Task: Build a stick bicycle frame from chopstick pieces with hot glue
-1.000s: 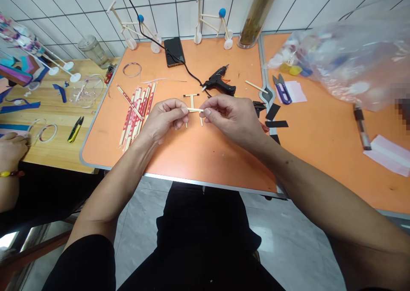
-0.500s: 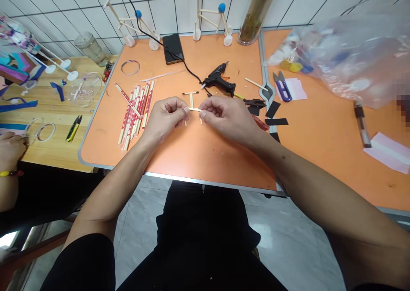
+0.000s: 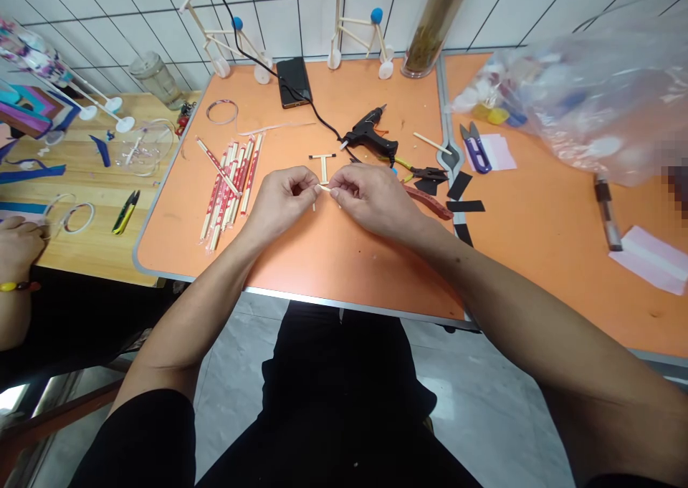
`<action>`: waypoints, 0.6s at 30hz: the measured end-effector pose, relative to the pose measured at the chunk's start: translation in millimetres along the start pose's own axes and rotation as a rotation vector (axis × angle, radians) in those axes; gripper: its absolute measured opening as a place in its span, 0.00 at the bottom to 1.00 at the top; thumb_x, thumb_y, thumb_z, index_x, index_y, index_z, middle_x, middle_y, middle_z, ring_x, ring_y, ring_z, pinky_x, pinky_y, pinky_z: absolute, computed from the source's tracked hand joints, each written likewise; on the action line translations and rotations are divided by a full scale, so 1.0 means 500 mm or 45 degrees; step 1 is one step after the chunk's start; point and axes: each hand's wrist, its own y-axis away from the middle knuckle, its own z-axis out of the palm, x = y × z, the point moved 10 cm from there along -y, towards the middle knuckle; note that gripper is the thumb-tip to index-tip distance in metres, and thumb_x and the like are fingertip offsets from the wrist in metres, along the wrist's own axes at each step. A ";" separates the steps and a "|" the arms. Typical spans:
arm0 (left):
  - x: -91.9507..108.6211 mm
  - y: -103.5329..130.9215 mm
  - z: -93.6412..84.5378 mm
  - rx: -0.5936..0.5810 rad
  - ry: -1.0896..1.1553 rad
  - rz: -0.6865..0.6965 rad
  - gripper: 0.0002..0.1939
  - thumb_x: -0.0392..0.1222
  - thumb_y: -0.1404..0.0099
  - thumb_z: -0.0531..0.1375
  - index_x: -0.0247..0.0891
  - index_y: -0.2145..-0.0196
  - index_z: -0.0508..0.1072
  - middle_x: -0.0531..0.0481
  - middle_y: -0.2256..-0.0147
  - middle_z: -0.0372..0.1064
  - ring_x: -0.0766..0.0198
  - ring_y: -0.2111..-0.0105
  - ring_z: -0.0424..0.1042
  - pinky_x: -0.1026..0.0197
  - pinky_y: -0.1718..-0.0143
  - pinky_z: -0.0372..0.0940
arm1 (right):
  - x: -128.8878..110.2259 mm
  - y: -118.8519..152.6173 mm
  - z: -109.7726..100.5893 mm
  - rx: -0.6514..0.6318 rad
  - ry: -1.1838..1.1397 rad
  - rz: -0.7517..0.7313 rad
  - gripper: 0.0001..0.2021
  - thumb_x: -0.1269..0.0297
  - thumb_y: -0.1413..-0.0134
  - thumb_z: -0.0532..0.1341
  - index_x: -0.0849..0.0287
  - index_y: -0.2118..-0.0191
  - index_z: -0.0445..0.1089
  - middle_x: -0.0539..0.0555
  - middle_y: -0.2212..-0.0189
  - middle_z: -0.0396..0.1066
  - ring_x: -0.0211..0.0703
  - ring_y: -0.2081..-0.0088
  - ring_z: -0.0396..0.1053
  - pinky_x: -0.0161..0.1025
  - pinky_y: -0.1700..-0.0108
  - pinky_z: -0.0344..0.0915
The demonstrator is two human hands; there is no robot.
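Note:
Between the fingertips of both hands is a short pale wooden stick [image 3: 325,188], held crosswise just above the orange table [image 3: 333,259]. My left hand [image 3: 287,195] pinches its left end, and my right hand [image 3: 361,195] pinches the right end; the fingers partly cover it. Just beyond lies a small stick frame [image 3: 323,167], its far crossbar tipped black at both ends. The frame's near part is hidden by my hands, and I cannot tell whether the held stick touches it. Left of my left hand lie several chopsticks [image 3: 230,187] in red-and-white wrappers.
A black glue gun [image 3: 370,133], pliers [image 3: 424,173] and black strips [image 3: 465,206] lie beyond and right of my hands. Purple snips [image 3: 476,150] sit farther right, by a plastic bag [image 3: 580,101]. Stick models with blue balls [image 3: 360,26] stand at the wall. Another person's hand [image 3: 20,248] rests at left.
My right hand has shifted slightly left, closer to my left hand, so less of the stick shows between them. More of the red-handled tool beside my right hand is visible.

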 end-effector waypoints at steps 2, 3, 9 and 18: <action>-0.001 -0.003 -0.018 0.039 0.002 -0.002 0.06 0.41 0.32 0.69 0.39 0.67 0.78 0.52 0.70 0.73 0.64 0.69 0.67 0.61 0.65 0.61 | 0.000 0.000 0.003 -0.018 0.060 0.009 0.07 0.68 0.33 0.61 0.57 0.62 0.76 0.55 0.66 0.78 0.48 0.62 0.70 0.43 0.59 0.57; -0.002 -0.005 -0.031 0.080 -0.019 0.000 0.05 0.40 0.32 0.69 0.39 0.66 0.78 0.52 0.70 0.74 0.64 0.69 0.68 0.61 0.64 0.61 | 0.000 0.000 0.005 -0.022 0.087 0.007 0.08 0.68 0.32 0.60 0.57 0.62 0.76 0.56 0.65 0.78 0.49 0.62 0.70 0.44 0.59 0.57; -0.022 -0.010 -0.050 0.108 -0.261 -0.032 0.02 0.34 0.35 0.65 0.38 0.66 0.80 0.50 0.68 0.77 0.62 0.67 0.71 0.60 0.63 0.61 | -0.001 0.007 0.014 -0.002 0.212 -0.062 0.10 0.69 0.29 0.58 0.57 0.60 0.78 0.58 0.59 0.79 0.50 0.58 0.72 0.44 0.58 0.57; -0.041 -0.002 -0.008 -0.105 -0.424 -0.041 0.06 0.34 0.38 0.64 0.39 0.67 0.83 0.49 0.69 0.80 0.58 0.68 0.74 0.58 0.64 0.61 | -0.035 0.016 0.044 -0.202 0.667 -0.166 0.15 0.70 0.25 0.54 0.60 0.57 0.80 0.64 0.57 0.79 0.53 0.59 0.68 0.47 0.60 0.51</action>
